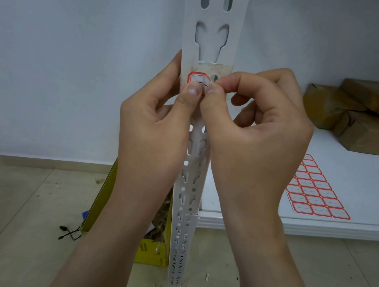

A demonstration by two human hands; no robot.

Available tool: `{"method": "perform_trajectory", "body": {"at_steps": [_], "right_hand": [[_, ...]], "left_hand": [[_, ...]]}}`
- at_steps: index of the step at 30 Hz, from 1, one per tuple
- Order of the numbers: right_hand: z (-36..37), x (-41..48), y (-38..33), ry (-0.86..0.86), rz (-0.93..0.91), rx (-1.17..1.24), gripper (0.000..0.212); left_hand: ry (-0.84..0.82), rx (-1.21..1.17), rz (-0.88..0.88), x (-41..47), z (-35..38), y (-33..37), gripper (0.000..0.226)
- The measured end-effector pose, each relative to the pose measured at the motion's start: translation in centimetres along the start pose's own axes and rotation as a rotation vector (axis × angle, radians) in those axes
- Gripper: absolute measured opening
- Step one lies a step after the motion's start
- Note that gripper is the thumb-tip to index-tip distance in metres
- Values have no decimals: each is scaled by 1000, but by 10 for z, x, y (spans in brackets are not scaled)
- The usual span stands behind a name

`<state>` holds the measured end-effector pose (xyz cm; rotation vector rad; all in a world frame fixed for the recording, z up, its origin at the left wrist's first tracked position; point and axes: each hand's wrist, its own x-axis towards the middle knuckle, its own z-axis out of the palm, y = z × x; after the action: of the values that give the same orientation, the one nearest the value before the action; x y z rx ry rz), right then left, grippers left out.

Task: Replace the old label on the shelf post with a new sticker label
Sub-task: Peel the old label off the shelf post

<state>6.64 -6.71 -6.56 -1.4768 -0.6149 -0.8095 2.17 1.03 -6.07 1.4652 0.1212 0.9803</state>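
A white perforated shelf post (209, 39) stands upright in the middle of the view. A red-bordered label (197, 78) with dark writing sits on it, over a patch of yellowed tape residue (210, 67). My left hand (155, 125) wraps around the post from the left, its thumb pressed on the label's lower left part. My right hand (256, 127) pinches the label's right edge between thumb and forefinger. A sheet of red-bordered blank stickers (317, 193) lies on the white shelf (351, 223) to the right.
Brown wrapped parcels (362, 113) are stacked at the back right of the shelf. A yellow box (154, 252) with scraps inside stands on the tiled floor left of the post. A black cord (69, 233) lies beside it. A white wall is behind.
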Motion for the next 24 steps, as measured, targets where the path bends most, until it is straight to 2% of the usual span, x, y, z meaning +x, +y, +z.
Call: {"method": "perform_trajectory", "body": {"at_steps": [24], "right_hand": [[-1,-1,-2,-5,-17,7,7]], "left_hand": [[-5,-11,-18,0,-1,2,35]]}}
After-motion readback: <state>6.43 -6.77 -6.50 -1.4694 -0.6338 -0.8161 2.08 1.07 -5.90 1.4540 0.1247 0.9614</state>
